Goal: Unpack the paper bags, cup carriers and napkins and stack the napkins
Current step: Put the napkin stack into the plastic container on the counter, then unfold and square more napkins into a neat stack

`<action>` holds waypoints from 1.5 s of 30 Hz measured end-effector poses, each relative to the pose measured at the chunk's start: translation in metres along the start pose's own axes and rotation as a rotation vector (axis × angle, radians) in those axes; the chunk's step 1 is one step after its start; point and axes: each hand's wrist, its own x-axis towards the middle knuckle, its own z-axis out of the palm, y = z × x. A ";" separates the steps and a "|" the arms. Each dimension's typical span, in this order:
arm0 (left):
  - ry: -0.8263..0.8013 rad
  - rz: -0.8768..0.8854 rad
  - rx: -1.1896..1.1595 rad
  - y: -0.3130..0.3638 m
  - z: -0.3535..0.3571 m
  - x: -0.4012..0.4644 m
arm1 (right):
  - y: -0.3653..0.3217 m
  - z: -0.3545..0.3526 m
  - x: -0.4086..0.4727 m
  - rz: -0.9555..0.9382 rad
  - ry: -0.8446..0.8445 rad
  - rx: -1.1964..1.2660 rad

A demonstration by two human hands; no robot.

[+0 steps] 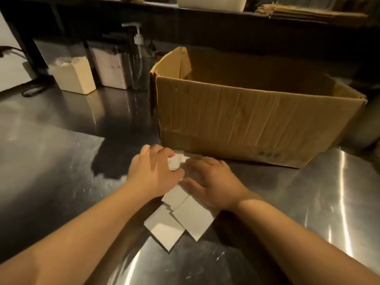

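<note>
Napkins (181,219) spread on steel worktop (61,161), in loose line running from near edge toward box (246,120). Far end under both hands, near end loose, toward body. Left hand (154,171) curled, pinching crumpled napkin. Right hand (213,184) flat, fingers straight, pressing pile. Both equally near.

Pump bottle (137,58): you saw it upright behind the steel counter (61,161).
Canisters (74,76): stood left of it.
</note>
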 end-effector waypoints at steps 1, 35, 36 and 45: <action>0.013 0.025 0.022 -0.001 0.004 0.000 | 0.000 0.002 0.001 0.006 -0.009 -0.030; -0.156 0.079 -0.200 0.032 0.004 0.005 | 0.032 -0.008 -0.025 0.369 0.553 0.681; -0.150 0.073 -0.226 0.032 0.004 0.006 | 0.028 -0.012 -0.028 0.309 0.546 0.857; -0.099 0.082 -0.837 0.043 -0.013 -0.003 | 0.015 -0.021 -0.039 0.082 0.352 0.939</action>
